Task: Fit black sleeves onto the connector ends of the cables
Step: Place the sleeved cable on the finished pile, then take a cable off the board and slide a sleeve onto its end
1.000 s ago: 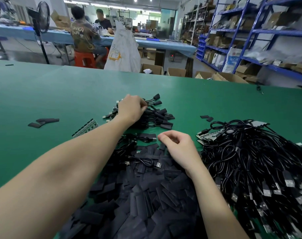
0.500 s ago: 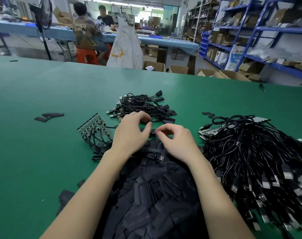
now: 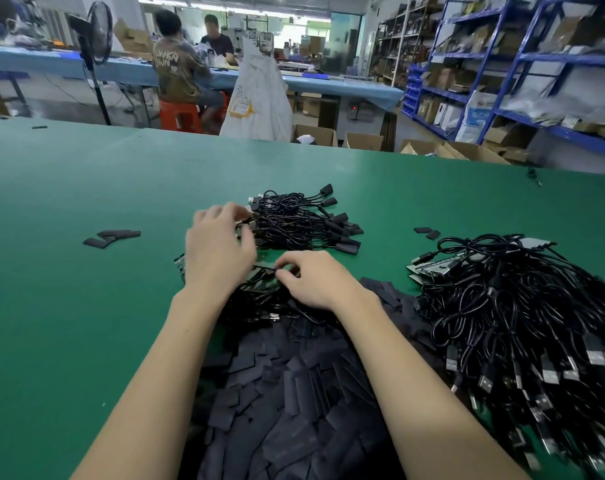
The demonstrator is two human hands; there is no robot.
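Above the heap of black sleeves (image 3: 294, 403), my right hand (image 3: 315, 282) pinches a cable (image 3: 264, 270) while my left hand (image 3: 218, 251), fingers loosely spread, hovers by the finished bundle (image 3: 304, 223), and I could snag neighbouring cords and drag that tangle.

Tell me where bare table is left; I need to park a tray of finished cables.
Bare green table lies left of the left hand, past the stray sleeves, and beyond the finished bundle. The sleeve pile and cable heap crowd the near right.
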